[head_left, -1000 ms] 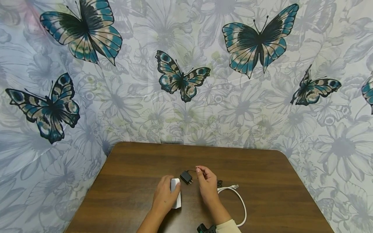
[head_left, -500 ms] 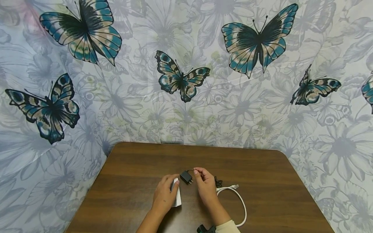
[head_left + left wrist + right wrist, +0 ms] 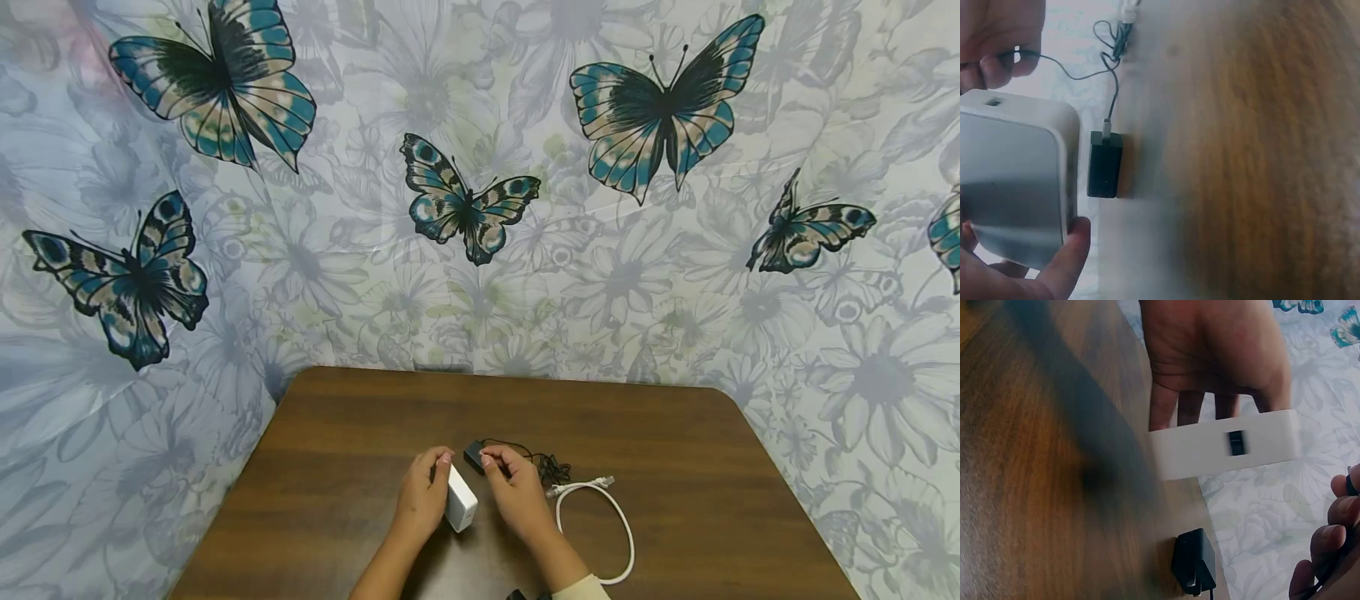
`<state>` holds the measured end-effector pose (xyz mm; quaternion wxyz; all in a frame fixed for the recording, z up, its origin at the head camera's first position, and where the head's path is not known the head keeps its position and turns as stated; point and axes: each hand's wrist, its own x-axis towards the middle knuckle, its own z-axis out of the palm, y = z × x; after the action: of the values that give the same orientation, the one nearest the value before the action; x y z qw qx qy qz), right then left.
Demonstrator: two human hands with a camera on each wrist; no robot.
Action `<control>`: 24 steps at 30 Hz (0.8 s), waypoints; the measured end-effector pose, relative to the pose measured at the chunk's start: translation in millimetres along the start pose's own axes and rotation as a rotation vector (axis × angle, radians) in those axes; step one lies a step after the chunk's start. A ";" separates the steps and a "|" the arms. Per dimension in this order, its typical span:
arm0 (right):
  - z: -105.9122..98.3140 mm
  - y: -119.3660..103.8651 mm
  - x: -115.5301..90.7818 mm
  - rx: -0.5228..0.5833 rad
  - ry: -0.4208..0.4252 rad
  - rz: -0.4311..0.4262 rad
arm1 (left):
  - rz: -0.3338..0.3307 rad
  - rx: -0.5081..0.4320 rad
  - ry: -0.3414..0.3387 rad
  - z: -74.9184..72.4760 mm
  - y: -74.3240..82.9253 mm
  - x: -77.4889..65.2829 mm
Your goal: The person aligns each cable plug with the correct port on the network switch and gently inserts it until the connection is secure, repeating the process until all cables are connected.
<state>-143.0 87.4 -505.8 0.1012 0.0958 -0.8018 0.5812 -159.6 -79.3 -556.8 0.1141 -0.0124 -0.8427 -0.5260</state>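
My left hand (image 3: 422, 500) grips a small white box-shaped device (image 3: 461, 500) with rounded corners, a greyish face and a dark port in one narrow side; its exact kind is unclear. In the left wrist view the device (image 3: 1013, 175) is tilted, with thumb and fingers at its edges. My right hand (image 3: 517, 496) pinches the end of a thin black cable (image 3: 1063, 67); the plug itself is mostly hidden by the fingers. Across a small gap, that hand faces the device's port side (image 3: 1238, 442). Behind the fingers lies a black power adapter (image 3: 472, 456), joined to the cable.
A bundled stretch of black cord (image 3: 553, 471) lies right of the right hand. Beside it curves a white network cable (image 3: 628, 533) with a clear connector. All rest on a brown wooden table (image 3: 360, 417), with a butterfly-patterned cloth (image 3: 480, 317) behind it.
My left hand has raised and turned the white device, so its side with the port shows. The right hand has moved left with the cable end, now partly covering the adapter.
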 end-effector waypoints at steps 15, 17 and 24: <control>16.0 35.4 -5.6 0.028 -0.057 -0.095 | -0.232 -0.420 -0.047 -2.0 5.2 -3.6; 16.6 31.5 -6.4 0.028 -0.052 -0.074 | -0.236 -0.422 -0.061 -2.5 7.1 -4.3; 8.5 3.6 -8.1 0.056 -0.076 -0.030 | -0.205 -0.376 -0.177 -1.1 13.2 -5.4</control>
<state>-136.6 80.7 -513.9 0.0765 0.1326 -0.7869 0.5979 -152.3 -73.8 -545.7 -0.0187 0.0063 -0.7335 -0.6794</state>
